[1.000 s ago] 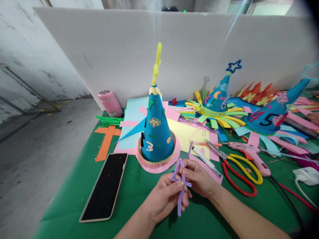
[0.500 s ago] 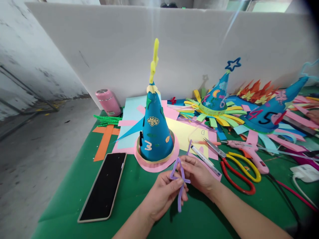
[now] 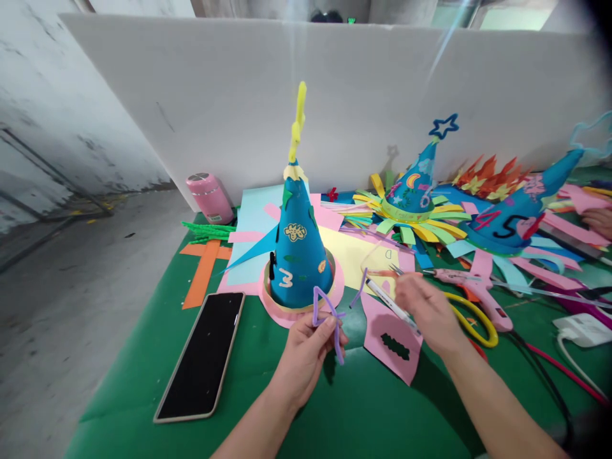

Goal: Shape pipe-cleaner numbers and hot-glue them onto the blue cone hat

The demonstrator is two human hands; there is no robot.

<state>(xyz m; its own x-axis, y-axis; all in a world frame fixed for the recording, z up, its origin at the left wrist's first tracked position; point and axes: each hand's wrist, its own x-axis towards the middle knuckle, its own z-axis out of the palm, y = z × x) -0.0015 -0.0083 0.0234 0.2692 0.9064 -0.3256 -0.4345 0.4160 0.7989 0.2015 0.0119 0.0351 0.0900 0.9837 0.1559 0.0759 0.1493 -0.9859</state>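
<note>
My left hand (image 3: 308, 357) pinches a bent purple pipe cleaner (image 3: 318, 305), which forms a triangle at the top with a tail hanging down. To its right my right hand (image 3: 425, 312) is over the scissors (image 3: 471, 315), covering much of them; its fingers are blurred, so whether they grip the scissors cannot be told. A short purple piece (image 3: 359, 290) lies by the white marker (image 3: 389, 304). Just behind my left hand stands a blue cone hat (image 3: 299, 255) with a pink brim and a yellow twisted top.
A phone (image 3: 201, 357) lies at the left, a pink bottle (image 3: 210, 199) behind it. Pink paper with a cut-out (image 3: 377, 325) is near my right hand. A pink glue gun (image 3: 482, 294) and two decorated hats (image 3: 414, 188) sit at the right. Another person's hand (image 3: 600, 220) shows at the right edge.
My right hand has let go of the purple pipe cleaner and moved right, onto the scissors. My left hand, still holding the pipe cleaner, has shifted slightly left and up.
</note>
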